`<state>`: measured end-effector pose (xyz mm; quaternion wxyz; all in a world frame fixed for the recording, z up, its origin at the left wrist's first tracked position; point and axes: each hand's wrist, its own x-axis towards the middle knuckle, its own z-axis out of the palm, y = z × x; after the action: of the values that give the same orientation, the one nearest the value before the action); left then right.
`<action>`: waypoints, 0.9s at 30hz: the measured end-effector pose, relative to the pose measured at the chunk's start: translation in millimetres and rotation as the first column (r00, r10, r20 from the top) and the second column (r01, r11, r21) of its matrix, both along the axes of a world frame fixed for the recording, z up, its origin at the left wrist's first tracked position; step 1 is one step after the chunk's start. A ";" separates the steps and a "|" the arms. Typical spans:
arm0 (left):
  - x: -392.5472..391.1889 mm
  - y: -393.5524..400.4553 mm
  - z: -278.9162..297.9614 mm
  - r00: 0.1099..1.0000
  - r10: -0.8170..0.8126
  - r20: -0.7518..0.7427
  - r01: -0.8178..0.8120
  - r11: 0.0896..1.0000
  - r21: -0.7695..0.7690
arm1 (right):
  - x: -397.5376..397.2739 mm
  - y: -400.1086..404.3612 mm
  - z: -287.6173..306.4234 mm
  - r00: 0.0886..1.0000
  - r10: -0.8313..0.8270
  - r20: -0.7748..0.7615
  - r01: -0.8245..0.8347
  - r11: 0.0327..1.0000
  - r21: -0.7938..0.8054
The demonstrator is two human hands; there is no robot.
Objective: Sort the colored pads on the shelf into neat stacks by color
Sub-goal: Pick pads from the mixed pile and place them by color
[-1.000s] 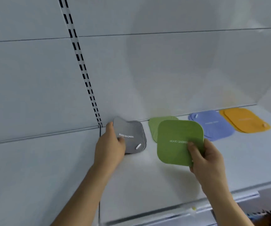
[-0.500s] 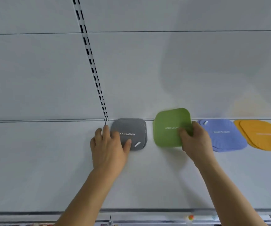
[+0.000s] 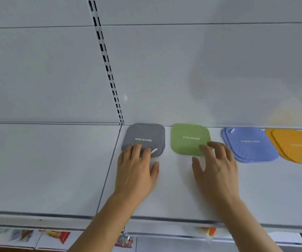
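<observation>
Four stacks of rounded square pads lie in a row along the back of the white shelf (image 3: 55, 170): grey pads (image 3: 144, 135), green pads (image 3: 188, 137), blue pads (image 3: 250, 144) and orange pads (image 3: 295, 146). My left hand (image 3: 137, 168) lies flat with its fingertips on the near edge of the grey stack. My right hand (image 3: 217, 166) hovers with fingers spread at the near right corner of the green stack, holding nothing.
The white back panel rises behind the pads, with a slotted upright rail (image 3: 108, 70) above the grey stack. A seam (image 3: 108, 171) divides the shelf into two boards. Colourful packets (image 3: 57, 237) show on a lower shelf below the front edge.
My right hand set the green pad down on the green stack and let go, fingers now spread. My left hand stayed on the grey stack. The view shifted closer.
</observation>
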<state>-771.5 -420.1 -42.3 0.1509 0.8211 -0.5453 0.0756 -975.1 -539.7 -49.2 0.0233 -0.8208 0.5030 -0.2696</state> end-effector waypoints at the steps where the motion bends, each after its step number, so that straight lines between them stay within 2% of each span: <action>1: -1.5 3.5 0.8 1.000 -0.005 -0.001 0.005 1.000 -0.001 | -0.5 8.3 -1.7 0.999 0.032 0.001 -0.032 0.999 -0.007; 13: 22.1 96.1 26.6 1.000 0.004 -0.009 -0.005 0.997 -0.083 | 48.9 112.7 11.0 0.950 0.312 0.005 -0.312 0.950 0.002; 18: 64.9 165.8 38.2 0.995 0.098 -0.037 -0.099 0.994 -0.040 | 97.4 165.3 22.2 0.918 0.396 0.002 -0.396 0.918 0.023; 27: 163.4 316.5 37.7 0.960 0.265 -0.092 -0.271 0.961 -0.056 | 209.8 274.5 30.5 0.844 0.536 0.028 -0.536 0.844 -0.009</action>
<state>-608.1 -103.6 -4.5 0.1896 0.8842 -0.4195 0.0792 -765.3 -265.2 -18.7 0.1045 -0.9247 0.2532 -0.2646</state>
